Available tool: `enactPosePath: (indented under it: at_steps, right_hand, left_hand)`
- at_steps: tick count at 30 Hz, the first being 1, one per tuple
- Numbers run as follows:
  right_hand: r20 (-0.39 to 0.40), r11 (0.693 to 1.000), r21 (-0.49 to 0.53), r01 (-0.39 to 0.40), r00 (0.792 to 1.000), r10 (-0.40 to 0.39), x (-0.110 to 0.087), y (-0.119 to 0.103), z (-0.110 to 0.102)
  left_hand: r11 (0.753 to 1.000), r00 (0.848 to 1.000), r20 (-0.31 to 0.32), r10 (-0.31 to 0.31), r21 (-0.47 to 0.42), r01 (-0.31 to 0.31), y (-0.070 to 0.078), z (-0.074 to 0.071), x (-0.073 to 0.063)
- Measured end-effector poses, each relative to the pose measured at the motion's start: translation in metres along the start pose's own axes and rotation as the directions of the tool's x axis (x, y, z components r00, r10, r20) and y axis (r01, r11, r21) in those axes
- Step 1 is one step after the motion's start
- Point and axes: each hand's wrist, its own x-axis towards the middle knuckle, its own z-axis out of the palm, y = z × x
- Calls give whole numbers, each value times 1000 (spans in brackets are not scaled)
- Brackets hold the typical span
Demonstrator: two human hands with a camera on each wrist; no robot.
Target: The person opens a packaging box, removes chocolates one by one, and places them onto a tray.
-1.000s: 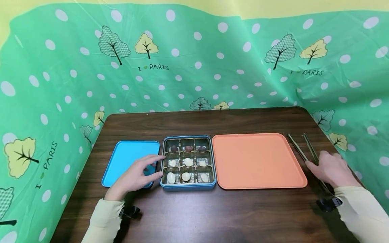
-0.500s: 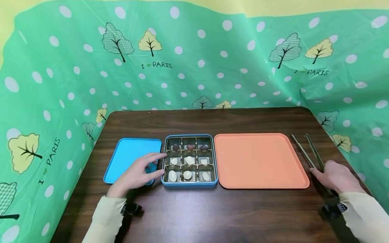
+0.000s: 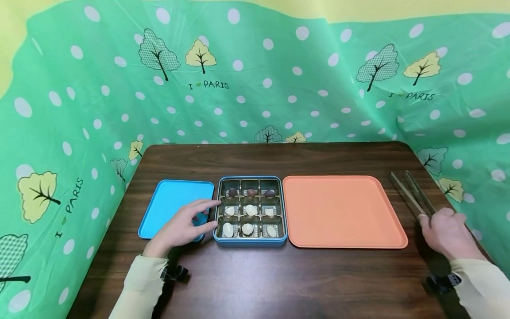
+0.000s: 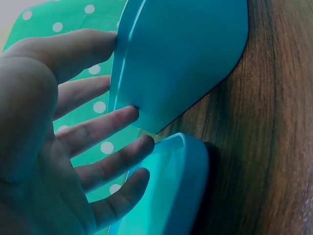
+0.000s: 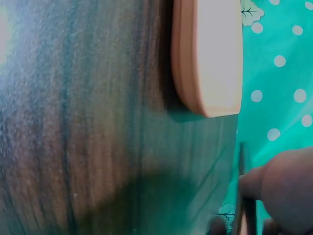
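Note:
A blue-rimmed box [image 3: 250, 242] with several compartments stands mid-table. Dark pieces [image 3: 252, 193] lie in its back row, and whitish pieces [image 3: 248, 228] lie in the middle and front rows. My left hand [image 3: 181, 227] rests at the box's left side, fingers spread and fingertips touching its edge; the left wrist view shows the fingertips on the blue box wall [image 4: 181, 58]. At the table's right, my right hand [image 3: 448, 235] holds metal tongs [image 3: 408, 192], their tips apart and pointing away from me. In the right wrist view the tongs are blurred and partly cut off.
A bright blue lid [image 3: 171, 208] lies left of the box, partly under my left hand. An orange tray [image 3: 344, 212] lies flat between the box and the tongs. Green dotted cloth [image 3: 279, 106] hangs behind and around the brown table [image 3: 303, 283].
My right hand has moved slightly to the right and nearer to me with the tongs, whose arms stand a little closer together. My left hand stays at the box. The head view shifted slightly.

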Motion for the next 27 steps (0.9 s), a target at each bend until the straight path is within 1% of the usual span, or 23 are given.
enactPosePath:
  at_steps: [3, 5, 8, 10, 12, 14, 16, 18, 21, 25, 27]
  right_hand:
    - [-61, 1000, 21, -21, 998, 22, -2, -6, -6]
    - [-67, 999, 27, -43, 997, 45, -4, -11, -12]
    - [-55, 998, 39, -39, 998, 41, -5, -22, -23]
    - [-61, 998, 55, -7, 998, 10, -7, -32, -28]
    - [-81, 997, 70, 46, 996, -40, -10, -44, -31]
    - [-130, 989, 77, 129, 984, -118, -12, -57, -31]
    - [-172, 973, 78, 215, 965, -200, -15, -71, -32]
    - [-208, 954, 61, 295, 938, -277, -18, -87, -34]
    - [-256, 913, 21, 408, 885, -390, -21, -110, -37]
    - [-283, 847, -25, 532, 809, -516, -22, -138, -39]
    - [-273, 821, -37, 570, 784, -557, -22, -152, -40]
  left_hand:
    - [1000, 1000, 3, -10, -6, 10, -1, 1, -1]
    - [1000, 1000, 3, -15, -14, 15, -1, 1, -1]
    - [1000, 1000, -2, -17, -19, 17, -1, 1, -2]
    - [1000, 1000, -4, -13, -22, 13, -1, 1, -2]
    - [1000, 1000, -5, -7, -22, 7, -1, 1, -2]
    - [1000, 1000, -6, -3, -28, 3, -1, 1, -3]
    - [1000, 1000, -7, -1, -31, 1, 0, 0, -3]
    - [999, 1000, -11, 1, -37, -1, 0, 0, -3]
    - [999, 1000, -17, 5, -38, -6, -1, 0, -2]
    - [999, 1000, -20, 8, -42, -9, -2, 0, -1]
    - [999, 1000, -20, 9, -45, -10, -2, 0, -1]
